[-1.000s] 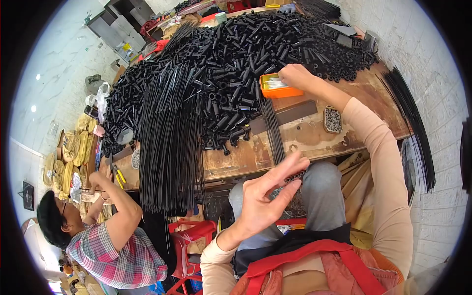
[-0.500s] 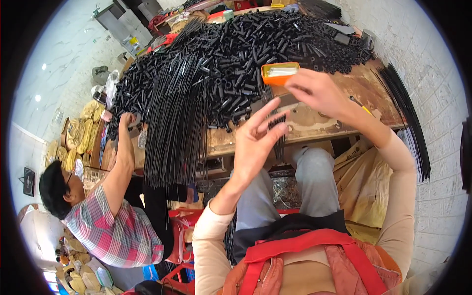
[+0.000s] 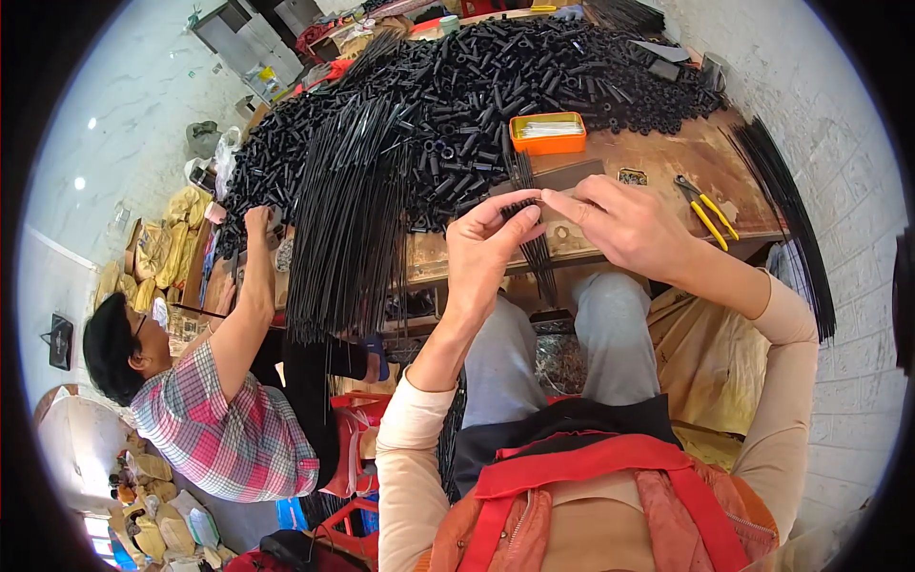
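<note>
Right at the near edge of the desk [image 3: 667, 157], the left hand [image 3: 486, 253] and right hand [image 3: 620, 224] meet, each pinching a small bundle of thin black rods [image 3: 536, 243] whose ends hang toward the lap. Just beyond lie an orange tray [image 3: 547, 133], yellow-handled pliers [image 3: 703, 210] and a heap of short black tubes [image 3: 477, 86]. A co-worker in a plaid shirt [image 3: 224, 434] reaches to the desk's left side.
</note>
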{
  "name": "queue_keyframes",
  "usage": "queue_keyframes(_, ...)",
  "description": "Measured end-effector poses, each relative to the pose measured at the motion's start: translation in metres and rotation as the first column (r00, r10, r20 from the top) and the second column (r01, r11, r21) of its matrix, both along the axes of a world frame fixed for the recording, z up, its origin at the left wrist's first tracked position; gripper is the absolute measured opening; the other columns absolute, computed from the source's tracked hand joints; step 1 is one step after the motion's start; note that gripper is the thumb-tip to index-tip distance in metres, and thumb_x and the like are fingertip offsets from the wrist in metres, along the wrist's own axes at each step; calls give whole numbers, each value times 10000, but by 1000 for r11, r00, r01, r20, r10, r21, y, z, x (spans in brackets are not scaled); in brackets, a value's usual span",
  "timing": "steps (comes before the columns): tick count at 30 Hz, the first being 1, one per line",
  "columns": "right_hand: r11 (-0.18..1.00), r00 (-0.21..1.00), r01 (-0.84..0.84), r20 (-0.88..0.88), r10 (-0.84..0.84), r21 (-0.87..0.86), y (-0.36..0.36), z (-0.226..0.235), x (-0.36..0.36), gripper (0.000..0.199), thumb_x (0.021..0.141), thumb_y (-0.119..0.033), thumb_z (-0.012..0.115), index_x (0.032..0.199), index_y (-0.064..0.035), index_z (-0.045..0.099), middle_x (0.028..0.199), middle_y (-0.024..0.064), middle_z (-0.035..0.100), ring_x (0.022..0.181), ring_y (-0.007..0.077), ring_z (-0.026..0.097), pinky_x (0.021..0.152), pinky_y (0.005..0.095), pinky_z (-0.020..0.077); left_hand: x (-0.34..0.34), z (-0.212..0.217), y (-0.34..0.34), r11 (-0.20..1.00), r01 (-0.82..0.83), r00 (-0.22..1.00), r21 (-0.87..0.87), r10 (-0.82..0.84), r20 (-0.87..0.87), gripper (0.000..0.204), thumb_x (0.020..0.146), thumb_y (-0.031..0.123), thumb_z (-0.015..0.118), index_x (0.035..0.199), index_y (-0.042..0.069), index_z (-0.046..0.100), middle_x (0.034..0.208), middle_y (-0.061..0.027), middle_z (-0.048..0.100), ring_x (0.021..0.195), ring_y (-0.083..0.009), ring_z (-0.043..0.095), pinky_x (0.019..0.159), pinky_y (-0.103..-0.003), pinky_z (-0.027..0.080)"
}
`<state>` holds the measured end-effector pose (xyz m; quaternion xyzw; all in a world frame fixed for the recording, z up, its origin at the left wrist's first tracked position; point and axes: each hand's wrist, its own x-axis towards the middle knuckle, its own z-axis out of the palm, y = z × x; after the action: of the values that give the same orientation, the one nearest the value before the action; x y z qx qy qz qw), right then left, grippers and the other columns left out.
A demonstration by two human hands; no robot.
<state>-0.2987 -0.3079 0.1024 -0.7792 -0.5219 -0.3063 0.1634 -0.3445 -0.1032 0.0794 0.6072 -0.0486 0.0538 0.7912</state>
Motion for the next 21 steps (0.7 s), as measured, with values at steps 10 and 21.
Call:
queue_keyframes(10,990,944,-130,299,141,-57,-2,21,17,410,666,-92,645,1058,30,640,905,89,591,736,212,594,607,313,509,1,-2,4,997,77,997,-23,-77,17,248,901,0,635,1145,-41,652,972,-133,699,906,-186,689,858,-332,592)
queue_keyframes(21,975,862,-17,491,126,-220,-3,27,4,400,698,-128,635,1055,52,636,907,84,607,766,178,594,617,280,475,-1,1,4,996,83,997,20,-83,-5,297,888,-6,650,1183,-40,637,958,-118,703,865,-171,689,860,-309,587)
